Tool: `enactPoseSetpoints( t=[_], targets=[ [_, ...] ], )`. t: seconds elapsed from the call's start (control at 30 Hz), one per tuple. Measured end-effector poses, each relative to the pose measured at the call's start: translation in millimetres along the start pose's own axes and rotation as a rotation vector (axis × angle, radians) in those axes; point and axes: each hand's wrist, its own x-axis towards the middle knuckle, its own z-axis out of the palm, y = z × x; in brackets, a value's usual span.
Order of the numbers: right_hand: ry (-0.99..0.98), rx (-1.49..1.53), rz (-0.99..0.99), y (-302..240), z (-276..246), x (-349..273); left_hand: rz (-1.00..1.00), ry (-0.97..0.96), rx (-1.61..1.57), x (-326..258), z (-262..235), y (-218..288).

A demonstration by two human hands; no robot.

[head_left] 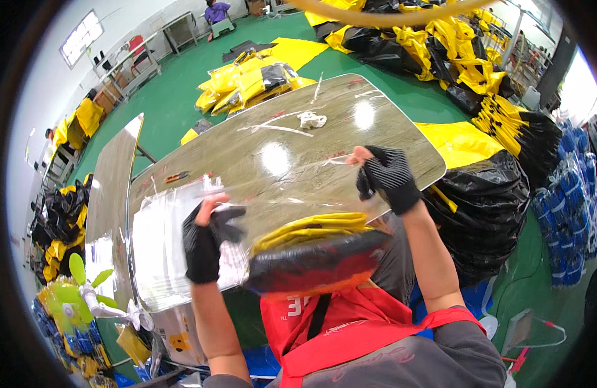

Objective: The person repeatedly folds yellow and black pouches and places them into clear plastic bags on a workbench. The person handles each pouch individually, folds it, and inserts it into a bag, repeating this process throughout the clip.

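Observation:
A folded yellow-and-black bundle rests at the near table edge, against my red apron. My left hand, in a black glove with bare fingertips, is left of the bundle, above a stack of clear plastic bags. Its fingers are bent together and somewhat blurred. My right hand, gloved the same way, is raised beyond the bundle's right end with its fingers curled in. A faint clear sheen shows between the hands; what they pinch cannot be made out.
On the wood-patterned table lie an orange-handled cutter, a crumpled white scrap and strips of tape. Black-and-yellow piles stand to the right, wrapped yellow packages beyond. A green-bladed fan is at lower left.

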Motion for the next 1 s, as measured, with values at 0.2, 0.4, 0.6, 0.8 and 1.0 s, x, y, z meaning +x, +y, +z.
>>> enactPoseSetpoints(
  t=[0.2, 0.4, 0.6, 0.8, 1.0],
  targets=[
    [0.262, -0.612, -0.172, 44.8, 26.7, 103.1, -0.083, 0.054, -0.186, 100.3, -13.7, -57.9],
    [-0.249, -0.933, -0.833, 88.2, 118.9, 143.7, -0.124, 0.040, -0.274, 141.4, -11.1, -106.5],
    [-0.312, -1.071, -1.005, 79.6, 148.6, 156.4, -0.035, 0.032, 0.009, 124.4, 2.3, -67.5],
    [-0.261, -0.952, -0.797, 72.9, 147.8, 164.4, -0.050, -0.001, -0.059, 114.8, 0.6, -62.3],
    [0.653, -0.892, -0.463, 153.3, -141.0, 317.8, -0.083, 0.046, -0.272, 122.1, -19.8, -70.4]
  ],
)
